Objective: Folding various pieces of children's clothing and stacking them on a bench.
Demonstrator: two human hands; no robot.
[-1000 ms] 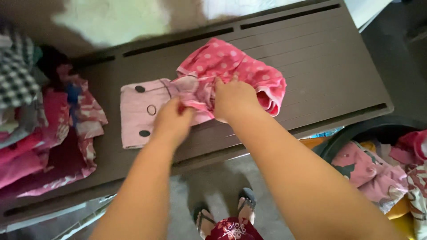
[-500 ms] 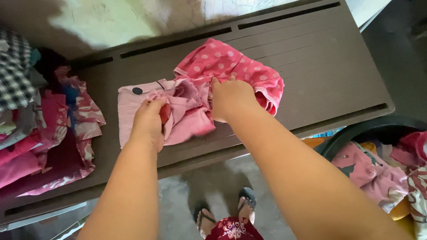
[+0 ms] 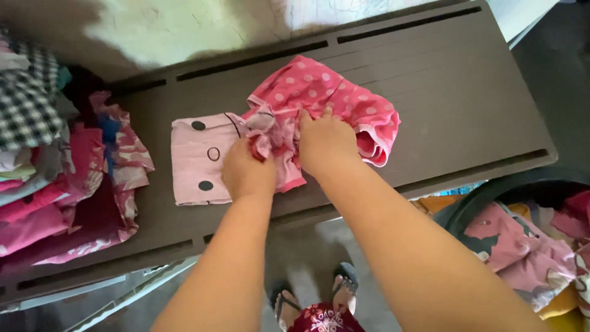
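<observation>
Head view: both hands meet over a bunched pink garment (image 3: 270, 138) lying near the middle of a dark brown bench (image 3: 442, 80). The left hand (image 3: 247, 172) is closed, fingers curled into a wad of the pale fabric near its centre. The right hand (image 3: 326, 142) presses down just beside it, fingers together and tucked into the folds where the pale cloth meets the polka-dot part (image 3: 332, 92).

The garment is soft, thin cloth in two tones. Its left portion (image 3: 196, 163) is pale pink, spread flat and roughly square, with two dark round spots and a ring outline. The right portion is brighter pink with pale dots, crumpled, with a lighter hem curling at its right end.

The bench is hard and smooth, with shallow grooves running lengthwise and long narrow slots along its far and near edges. To the right of the garment the surface is bare as far as the bench's end; the near edge runs just below the hands, with only a narrow strip of bare bench.

At the left a pile of clothes (image 3: 55, 178) covers the bench end: checked cloth, pinks, a printed frill hanging forward. At lower right a dark round basket (image 3: 491, 193) holds more pink printed clothes. Sandalled feet (image 3: 313, 295) stand on grey floor below.
</observation>
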